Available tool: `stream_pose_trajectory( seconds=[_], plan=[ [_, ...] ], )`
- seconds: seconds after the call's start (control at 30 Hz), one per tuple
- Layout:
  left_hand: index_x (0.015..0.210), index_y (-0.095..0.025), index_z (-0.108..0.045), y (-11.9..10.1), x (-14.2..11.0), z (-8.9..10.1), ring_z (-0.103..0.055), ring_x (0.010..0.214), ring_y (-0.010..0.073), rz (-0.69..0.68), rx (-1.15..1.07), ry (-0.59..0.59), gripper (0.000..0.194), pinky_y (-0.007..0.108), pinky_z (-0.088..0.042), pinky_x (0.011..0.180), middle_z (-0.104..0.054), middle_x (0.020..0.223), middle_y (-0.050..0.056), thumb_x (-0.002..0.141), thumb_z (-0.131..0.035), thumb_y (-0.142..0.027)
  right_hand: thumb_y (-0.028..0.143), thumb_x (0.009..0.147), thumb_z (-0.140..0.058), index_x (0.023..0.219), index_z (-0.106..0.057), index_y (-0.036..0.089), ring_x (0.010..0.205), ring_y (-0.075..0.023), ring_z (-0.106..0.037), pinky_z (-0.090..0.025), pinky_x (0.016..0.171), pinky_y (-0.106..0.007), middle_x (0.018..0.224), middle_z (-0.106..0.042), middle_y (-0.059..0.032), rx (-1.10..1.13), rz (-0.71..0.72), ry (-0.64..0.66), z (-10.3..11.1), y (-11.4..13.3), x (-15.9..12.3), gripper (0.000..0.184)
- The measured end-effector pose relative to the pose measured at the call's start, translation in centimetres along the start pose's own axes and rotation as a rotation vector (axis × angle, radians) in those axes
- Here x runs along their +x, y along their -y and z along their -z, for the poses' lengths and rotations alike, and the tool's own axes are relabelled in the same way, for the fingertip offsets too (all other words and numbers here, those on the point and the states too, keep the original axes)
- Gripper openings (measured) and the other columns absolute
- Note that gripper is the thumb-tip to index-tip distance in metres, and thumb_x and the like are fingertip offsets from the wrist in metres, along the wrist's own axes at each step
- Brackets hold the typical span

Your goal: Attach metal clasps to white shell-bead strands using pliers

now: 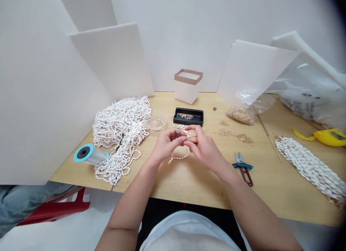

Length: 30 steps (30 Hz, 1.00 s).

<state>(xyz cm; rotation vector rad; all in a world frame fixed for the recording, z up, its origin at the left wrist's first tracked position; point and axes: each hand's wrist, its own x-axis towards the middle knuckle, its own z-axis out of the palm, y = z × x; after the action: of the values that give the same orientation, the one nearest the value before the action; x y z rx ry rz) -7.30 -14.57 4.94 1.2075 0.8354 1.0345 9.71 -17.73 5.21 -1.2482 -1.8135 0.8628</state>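
My left hand [168, 143] and my right hand [202, 147] meet over the middle of the table, thumbs and index fingers pinched together. A short white bead strand [178, 157] hangs from between the fingertips and curls toward the left just above or on the wood. The fingers hide its upper end, and a tiny gold-coloured part there is too small to name. Just beyond the hands sits a black tray [202, 117] with small gold pieces inside. Loose white pieces [177, 125] lie along its near side, partly behind my fingers.
At left lie a heap of white bead strands [121, 121] and a spool of clear line [96, 157]. Rightward are gold findings [234, 134], thread snips [243, 168], a bundle of strands [308, 164] and a yellow tape measure [331, 137]. A white box [186, 93] stands behind.
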Motion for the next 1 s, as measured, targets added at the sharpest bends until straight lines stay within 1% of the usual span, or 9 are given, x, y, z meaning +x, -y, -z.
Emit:
stream_pose_trajectory(
  seconds=[0.07, 0.17, 0.23, 0.3, 0.43, 0.67, 0.8, 1.0],
  plan=[
    [0.082, -0.013, -0.072, 0.0, 0.1, -0.3, -0.059, 0.065, 0.0109, 0.027, -0.059, -0.03, 0.032, 0.025, -0.046, 0.065, -0.067, 0.074, 0.003, 0.069, -0.088, -0.038, 0.027, 0.096, -0.059, 0.118, -0.048, 0.026, 0.074, -0.0206, -0.072, -0.048, 0.071, -0.032, 0.086, -0.078, -0.0027, 0.014, 0.014, -0.071, -0.4, -0.2, -0.3, 0.024],
    [0.08, -0.014, -0.071, 0.0, 0.1, -0.6, -0.05, 0.056, 0.007, 0.055, -0.106, -0.067, 0.033, 0.022, -0.037, 0.055, -0.063, 0.067, 0.0, 0.067, -0.089, -0.038, 0.029, 0.097, -0.06, 0.106, -0.056, 0.026, 0.087, -0.0215, -0.074, -0.052, 0.076, -0.032, 0.101, -0.076, -0.0055, 0.017, 0.064, -0.172, -0.8, -0.4, -0.6, 0.011],
    [0.081, -0.014, -0.07, 0.0, 0.0, -0.7, -0.044, 0.052, 0.0053, 0.072, -0.107, -0.086, 0.034, 0.021, -0.03, 0.051, -0.061, 0.064, -0.002, 0.067, -0.089, -0.038, 0.028, 0.098, -0.058, 0.104, -0.06, 0.025, 0.091, -0.0222, -0.074, -0.053, 0.078, -0.034, 0.103, -0.075, -0.0061, -0.021, 0.092, -0.208, -0.9, -0.6, -0.7, 0.007],
    [0.082, -0.014, -0.07, 0.1, 0.0, -0.7, -0.042, 0.051, 0.0045, 0.086, -0.098, -0.106, 0.034, 0.021, -0.026, 0.049, -0.061, 0.066, -0.002, 0.067, -0.089, -0.039, 0.029, 0.098, -0.058, 0.103, -0.063, 0.025, 0.087, -0.0223, -0.073, -0.053, 0.077, -0.035, 0.1, -0.075, -0.0058, -0.075, 0.11, -0.23, -0.8, -0.7, -0.8, 0.008],
    [0.082, -0.014, -0.069, 0.4, -0.1, -0.7, -0.043, 0.052, 0.0046, 0.097, -0.095, -0.129, 0.035, 0.021, -0.027, 0.05, -0.061, 0.068, -0.002, 0.066, -0.088, -0.039, 0.03, 0.098, -0.058, 0.1, -0.066, 0.025, 0.083, -0.022, -0.072, -0.052, 0.075, -0.035, 0.096, -0.076, -0.0054, -0.122, 0.131, -0.24, -0.7, -1.0, -0.6, 0.01],
    [0.08, -0.015, -0.068, 0.7, 0.0, -0.6, -0.043, 0.052, 0.0053, 0.093, -0.121, -0.113, 0.035, 0.022, -0.027, 0.049, -0.06, 0.066, -0.003, 0.065, -0.089, -0.039, 0.03, 0.096, -0.061, 0.093, -0.066, 0.024, 0.073, -0.0199, -0.07, -0.05, 0.07, -0.033, 0.086, -0.074, -0.0038, -0.114, 0.122, -0.232, -0.9, -1.4, -0.4, 0.008],
    [0.079, -0.015, -0.068, 0.5, 0.0, -0.6, -0.043, 0.052, 0.0055, 0.091, -0.119, -0.112, 0.035, 0.022, -0.027, 0.049, -0.061, 0.066, -0.002, 0.065, -0.089, -0.039, 0.029, 0.097, -0.061, 0.094, -0.067, 0.024, 0.076, -0.0203, -0.07, -0.05, 0.072, -0.033, 0.086, -0.074, -0.0035, -0.147, 0.163, -0.247, -1.0, -1.6, -0.5, 0.008],
    [0.079, -0.014, -0.07, 0.7, 0.1, -0.5, -0.044, 0.051, 0.0051, 0.096, -0.138, -0.116, 0.033, 0.022, -0.03, 0.049, -0.062, 0.065, -0.002, 0.065, -0.089, -0.036, 0.029, 0.099, -0.057, 0.094, -0.068, 0.025, 0.077, -0.0209, -0.07, -0.051, 0.073, -0.034, 0.088, -0.076, -0.0044, -0.252, 0.255, -0.279, -1.0, -1.7, -0.6, 0.013]
  ],
)
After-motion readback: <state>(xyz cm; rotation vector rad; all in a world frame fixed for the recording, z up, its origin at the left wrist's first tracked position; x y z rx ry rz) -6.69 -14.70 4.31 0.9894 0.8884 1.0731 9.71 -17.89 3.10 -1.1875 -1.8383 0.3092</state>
